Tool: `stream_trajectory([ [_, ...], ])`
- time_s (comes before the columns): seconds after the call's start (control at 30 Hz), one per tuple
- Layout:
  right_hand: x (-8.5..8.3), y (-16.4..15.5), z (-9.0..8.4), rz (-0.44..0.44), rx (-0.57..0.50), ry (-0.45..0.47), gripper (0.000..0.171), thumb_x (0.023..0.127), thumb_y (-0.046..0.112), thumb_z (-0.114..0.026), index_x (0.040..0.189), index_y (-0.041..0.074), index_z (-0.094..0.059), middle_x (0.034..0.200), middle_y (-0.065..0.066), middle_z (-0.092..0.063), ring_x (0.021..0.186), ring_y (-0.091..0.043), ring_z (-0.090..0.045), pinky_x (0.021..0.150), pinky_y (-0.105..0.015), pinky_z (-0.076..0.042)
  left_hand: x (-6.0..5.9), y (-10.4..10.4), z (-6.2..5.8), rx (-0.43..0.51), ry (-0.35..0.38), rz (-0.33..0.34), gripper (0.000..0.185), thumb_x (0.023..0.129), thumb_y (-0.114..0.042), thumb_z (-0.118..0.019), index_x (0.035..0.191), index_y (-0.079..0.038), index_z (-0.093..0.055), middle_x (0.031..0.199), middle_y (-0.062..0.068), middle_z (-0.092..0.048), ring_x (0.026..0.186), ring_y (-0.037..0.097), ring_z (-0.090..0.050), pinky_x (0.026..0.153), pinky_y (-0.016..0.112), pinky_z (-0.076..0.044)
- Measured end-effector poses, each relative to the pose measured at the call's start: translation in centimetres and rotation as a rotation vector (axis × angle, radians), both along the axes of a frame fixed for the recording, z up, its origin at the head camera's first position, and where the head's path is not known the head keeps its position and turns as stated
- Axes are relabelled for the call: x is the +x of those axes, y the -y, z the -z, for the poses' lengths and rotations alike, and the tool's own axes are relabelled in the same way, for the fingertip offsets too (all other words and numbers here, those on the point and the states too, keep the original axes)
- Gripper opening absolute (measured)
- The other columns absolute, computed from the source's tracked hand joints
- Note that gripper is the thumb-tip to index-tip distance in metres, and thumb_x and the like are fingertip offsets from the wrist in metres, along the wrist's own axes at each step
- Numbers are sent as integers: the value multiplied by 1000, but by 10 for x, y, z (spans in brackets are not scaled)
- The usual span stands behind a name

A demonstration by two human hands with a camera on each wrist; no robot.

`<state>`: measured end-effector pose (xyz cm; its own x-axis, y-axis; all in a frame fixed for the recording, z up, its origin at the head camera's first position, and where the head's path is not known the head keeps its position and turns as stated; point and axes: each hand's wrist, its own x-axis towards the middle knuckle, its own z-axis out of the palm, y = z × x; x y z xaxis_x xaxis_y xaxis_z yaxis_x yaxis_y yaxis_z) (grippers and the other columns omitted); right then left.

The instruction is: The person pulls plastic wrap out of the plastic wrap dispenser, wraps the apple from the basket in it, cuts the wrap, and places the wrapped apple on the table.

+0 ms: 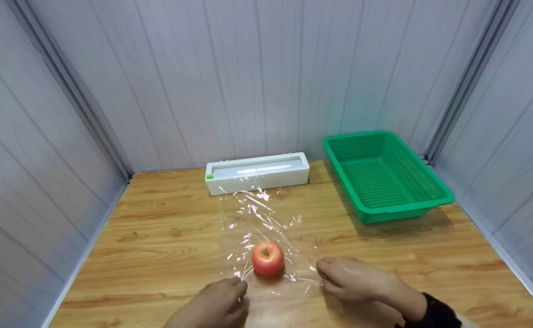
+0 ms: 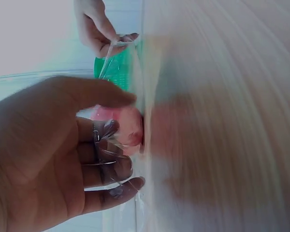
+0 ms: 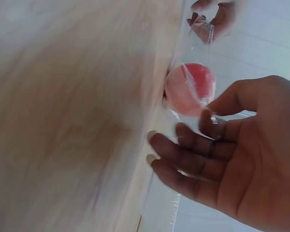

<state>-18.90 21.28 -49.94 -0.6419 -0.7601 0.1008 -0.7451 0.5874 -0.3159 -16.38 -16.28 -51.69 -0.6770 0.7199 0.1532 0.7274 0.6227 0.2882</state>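
A sheet of clear cling film (image 1: 271, 223) runs from the white dispenser (image 1: 259, 182) towards the front of the table. A red apple (image 1: 268, 258) appears to rest on the sheet, stem up, between the two hands. My left hand (image 1: 218, 300) holds the near left corner of the film, which crosses its curled fingers (image 2: 121, 166) in the left wrist view. At the near right corner, my right hand (image 1: 351, 279) pinches the film between thumb and forefinger. From the right wrist view, the lifted film edge passes in front of the apple (image 3: 191, 89).
A green plastic basket (image 1: 385, 182) stands at the back right of the wooden table (image 1: 157, 246). The dispenser, with a small green piece (image 1: 209, 176) at its left end, sits near the back wall (image 1: 248, 82). Panels enclose both sides.
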Motion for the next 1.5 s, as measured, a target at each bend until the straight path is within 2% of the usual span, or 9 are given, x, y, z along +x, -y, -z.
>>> stream_trajectory([
  [0.17,-3,-2,1,-14,-11,34,31,104,42,-68,92,21,-49,81,16,-43,68,0,-41,56,-19,-40,-5,7,-2,57,-81,16,18,97,-14,-69,86,-19,-55,84,-11,-48,68,5,-44,58,24,-45],
  [0.23,-4,-3,1,-29,-17,27,33,102,44,-70,91,21,-49,80,17,-43,68,0,-41,56,-18,-40,-7,11,-4,90,-92,30,18,96,-13,-71,88,-19,-57,86,-11,-50,71,4,-45,60,23,-46],
  [0.43,-9,-5,1,-79,-49,-11,29,102,33,-72,87,21,-52,79,17,-44,68,1,-41,57,-16,-39,-15,24,-8,208,-17,100,17,93,-10,-79,92,-18,-65,87,-10,-59,77,0,-55,67,17,-51],
  [0.53,-12,-8,-1,-116,-96,-64,25,101,26,-74,87,20,-55,79,16,-47,69,2,-42,58,-14,-40,-19,29,-11,259,38,103,12,95,-8,-78,95,-16,-70,90,-10,-64,80,0,-60,69,18,-56],
  [0.7,-17,-14,-9,-174,-209,-170,15,99,16,-77,96,17,-62,85,11,-59,73,2,-51,62,-11,-44,-23,37,-16,343,123,42,5,100,-10,-74,100,-13,-78,93,-11,-69,85,0,-65,74,25,-61],
  [0.83,-24,-17,-14,-207,-279,-228,10,99,10,-76,101,14,-67,92,6,-66,75,-1,-57,65,-13,-48,-27,43,-19,401,133,5,9,102,-15,-73,101,-18,-81,91,-12,-70,81,1,-65,71,24,-60],
  [1.13,-37,-15,-12,-156,-310,-328,10,95,3,-77,103,10,-74,94,3,-73,77,-5,-67,65,-21,-57,-38,47,-22,429,172,-112,11,103,-26,-72,100,-22,-82,92,-10,-74,79,4,-65,69,25,-59],
  [1.3,-46,-14,-8,-144,-320,-325,12,94,1,-77,102,8,-73,95,2,-72,78,-8,-67,67,-23,-58,-46,46,-24,441,201,-139,12,102,-27,-73,99,-21,-83,91,-9,-75,78,6,-66,69,26,-60],
  [1.5,-56,-10,-4,-99,-310,-235,4,99,7,-74,102,10,-73,94,4,-70,79,-6,-64,67,-23,-57,-55,46,-22,456,247,-189,11,101,-26,-75,97,-17,-81,90,-4,-75,76,8,-65,69,27,-60],
])
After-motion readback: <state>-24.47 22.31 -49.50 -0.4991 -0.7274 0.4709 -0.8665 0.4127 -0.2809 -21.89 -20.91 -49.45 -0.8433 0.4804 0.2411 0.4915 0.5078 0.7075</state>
